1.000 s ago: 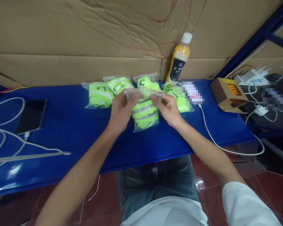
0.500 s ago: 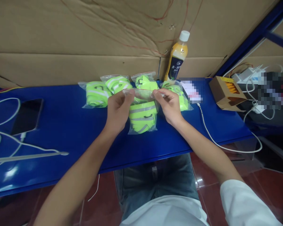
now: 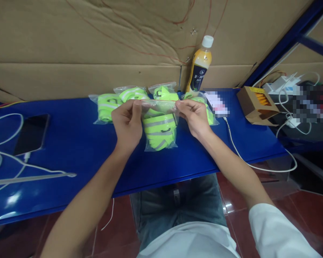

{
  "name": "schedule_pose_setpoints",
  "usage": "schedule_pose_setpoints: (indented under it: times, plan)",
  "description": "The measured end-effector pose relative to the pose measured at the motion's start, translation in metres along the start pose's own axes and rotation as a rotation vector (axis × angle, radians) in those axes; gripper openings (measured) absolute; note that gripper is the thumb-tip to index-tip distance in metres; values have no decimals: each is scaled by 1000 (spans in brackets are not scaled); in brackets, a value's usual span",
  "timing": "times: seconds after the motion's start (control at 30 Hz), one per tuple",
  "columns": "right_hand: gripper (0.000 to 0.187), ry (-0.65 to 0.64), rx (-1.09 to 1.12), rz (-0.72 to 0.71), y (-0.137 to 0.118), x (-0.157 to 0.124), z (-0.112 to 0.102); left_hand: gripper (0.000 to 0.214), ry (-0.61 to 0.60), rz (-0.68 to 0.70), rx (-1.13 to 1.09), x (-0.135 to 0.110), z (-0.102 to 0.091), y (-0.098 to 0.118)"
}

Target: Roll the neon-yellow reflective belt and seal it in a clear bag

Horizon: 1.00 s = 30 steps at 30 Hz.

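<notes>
Both hands hold one clear zip bag (image 3: 159, 130) with a folded neon-yellow reflective strap inside, just above the blue table (image 3: 75, 143). My left hand (image 3: 127, 122) pinches the bag's top edge at its left end. My right hand (image 3: 195, 116) pinches the same edge at its right end. The top strip is stretched straight between the two pinches. Behind the bag, a row of several similar filled bags (image 3: 107, 107) lies along the cardboard wall.
An orange drink bottle (image 3: 199, 66) stands against the cardboard. A small open cardboard box (image 3: 255, 105) and a power strip with white cables (image 3: 280, 86) sit at the right. A dark phone (image 3: 32, 132) on a white cable lies at the left, near a clear strip (image 3: 29, 179).
My hands have drawn apart along the bag's top edge, the left hand sliding left, so the strip is now taut. The bag has shifted slightly left.
</notes>
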State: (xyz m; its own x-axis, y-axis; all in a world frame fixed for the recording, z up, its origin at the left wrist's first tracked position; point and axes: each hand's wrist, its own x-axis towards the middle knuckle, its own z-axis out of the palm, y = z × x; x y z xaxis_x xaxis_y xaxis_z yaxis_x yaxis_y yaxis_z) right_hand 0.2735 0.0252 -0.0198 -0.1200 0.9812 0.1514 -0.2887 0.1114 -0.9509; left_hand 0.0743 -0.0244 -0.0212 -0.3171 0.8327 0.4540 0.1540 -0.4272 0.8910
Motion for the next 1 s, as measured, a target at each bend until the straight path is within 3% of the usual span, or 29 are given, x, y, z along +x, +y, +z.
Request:
schedule_pose_setpoints:
  times: [0.1, 0.3, 0.5, 0.7, 0.87, 1.0]
  plan:
    - [57, 40, -18, -40, 4, 0, 2, 37, 60, 105, 66, -2, 3, -4]
    - [51, -32, -53, -90, 1, -1, 1, 29, -7, -7, -79, -1, 8, -7]
    - [47, -171, -147, -81, -3, -4, 2, 23, -34, -2, -51, -5, 7, -5]
    - [45, -178, -171, -118, -6, -8, 3, 21, -126, -82, -95, -3, 7, -8]
    - [45, -204, -176, -84, -5, -7, 4, 25, -134, -86, -53, -2, 6, -6]
    - [49, -189, -252, -151, -4, -5, 2, 24, -183, -101, -54, -3, 6, -4]
